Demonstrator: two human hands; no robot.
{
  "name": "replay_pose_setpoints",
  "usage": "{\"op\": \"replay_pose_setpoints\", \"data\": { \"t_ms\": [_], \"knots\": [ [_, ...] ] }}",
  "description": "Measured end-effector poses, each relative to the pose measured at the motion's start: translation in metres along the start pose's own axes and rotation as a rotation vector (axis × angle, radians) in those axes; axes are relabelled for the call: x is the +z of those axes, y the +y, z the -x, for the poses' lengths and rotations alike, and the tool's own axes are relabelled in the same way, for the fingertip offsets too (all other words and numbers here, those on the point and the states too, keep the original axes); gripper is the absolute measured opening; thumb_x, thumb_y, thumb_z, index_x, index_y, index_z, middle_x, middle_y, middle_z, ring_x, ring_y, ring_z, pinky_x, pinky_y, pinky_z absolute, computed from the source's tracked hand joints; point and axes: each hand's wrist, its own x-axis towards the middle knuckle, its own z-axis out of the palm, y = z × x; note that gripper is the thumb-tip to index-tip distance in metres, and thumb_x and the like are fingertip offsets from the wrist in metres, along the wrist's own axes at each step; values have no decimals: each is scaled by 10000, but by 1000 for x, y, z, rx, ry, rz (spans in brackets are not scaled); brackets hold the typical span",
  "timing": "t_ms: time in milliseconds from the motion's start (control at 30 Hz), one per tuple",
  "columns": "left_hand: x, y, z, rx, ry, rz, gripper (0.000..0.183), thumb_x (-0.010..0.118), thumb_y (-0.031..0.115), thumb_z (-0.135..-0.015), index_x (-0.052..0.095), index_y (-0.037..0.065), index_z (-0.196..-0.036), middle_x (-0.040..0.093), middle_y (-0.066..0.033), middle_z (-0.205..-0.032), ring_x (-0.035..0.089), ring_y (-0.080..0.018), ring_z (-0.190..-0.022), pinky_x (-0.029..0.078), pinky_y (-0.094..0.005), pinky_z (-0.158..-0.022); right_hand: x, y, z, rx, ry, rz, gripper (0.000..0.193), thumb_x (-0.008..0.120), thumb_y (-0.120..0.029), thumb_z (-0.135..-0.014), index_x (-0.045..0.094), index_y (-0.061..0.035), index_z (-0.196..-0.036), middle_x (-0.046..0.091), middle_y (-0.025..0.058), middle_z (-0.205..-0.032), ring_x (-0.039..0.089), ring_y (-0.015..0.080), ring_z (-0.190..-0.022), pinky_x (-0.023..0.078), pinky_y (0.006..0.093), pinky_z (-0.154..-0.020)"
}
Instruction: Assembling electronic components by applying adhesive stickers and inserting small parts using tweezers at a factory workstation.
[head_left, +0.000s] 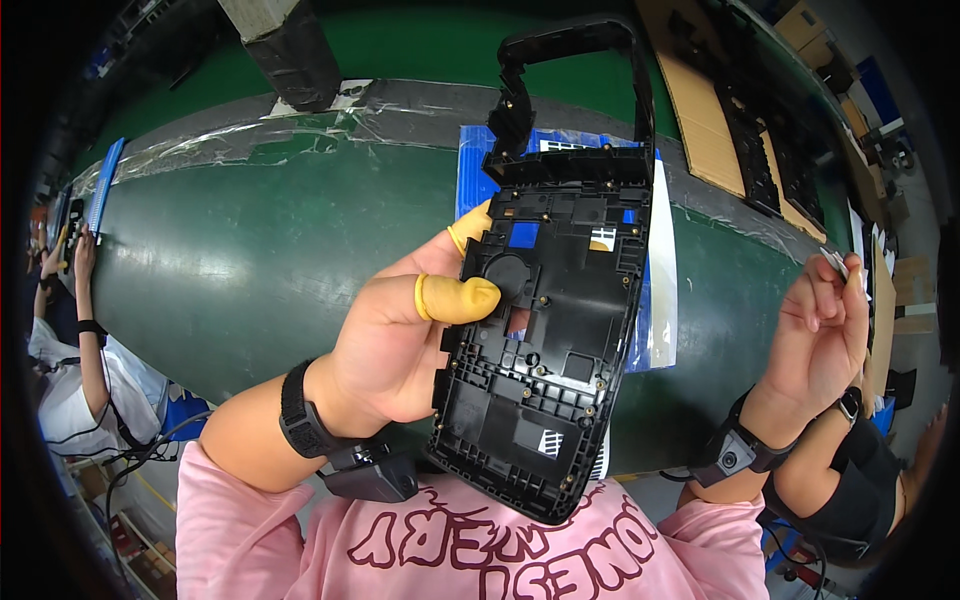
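Note:
My left hand is closed round the left edge of a black plastic housing, its thumb lying across the front. Yellow finger cots cover the thumb and one finger. The housing is tilted upright above the bench, with an open frame at its top, several brass-coloured inserts and cut-out windows. Off to the right, my right hand is raised with its fingertips pinched on a small pale piece, too small to make out.
Behind the housing, a blue sheet and a white printed sheet lie on the green bench. Cardboard with black plastic parts lies at the far right. A dark post rises at the back. Other people work at far left and right.

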Motion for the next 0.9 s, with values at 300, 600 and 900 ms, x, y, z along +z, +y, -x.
{"op": "replay_pose_setpoints", "data": {
  "t_ms": [300, 600, 900],
  "knots": [
    [-2, 5, 0, -25, -131, 106, 547, 454, -40, -742, 303, 35, -1263, 494, -134, -1096, 564, -163, -798, 497, -288, -732, 4, 3, -4, -3, 25, 10, 170, 431, -55, -849, 458, 61, -971, 569, 215, -838, 397, 89, -564, 341, 187, -499],
    [13, 91, -108, 87, 11, -533, 432, 459, 170, -811, 378, 0, -1200, 542, -136, -1060, 550, -238, -925, 446, -362, -816, 43, 1, 21, 182, -440, 168, 227, 678, -11, -603, 591, 50, -803, 615, 182, -650, 525, 162, -481, 356, 237, -409],
    [26, 87, -239, 762, 183, -2220, 373, 524, 155, -763, 508, -18, -1093, 544, -190, -1046, 521, -291, -971, 400, -345, -863, 77, 9, 65, -376, -622, -31, 165, 605, -224, -777, 617, -107, -893, 465, 66, -557, 333, 108, -379, 207, 218, -338]
  ]
}}
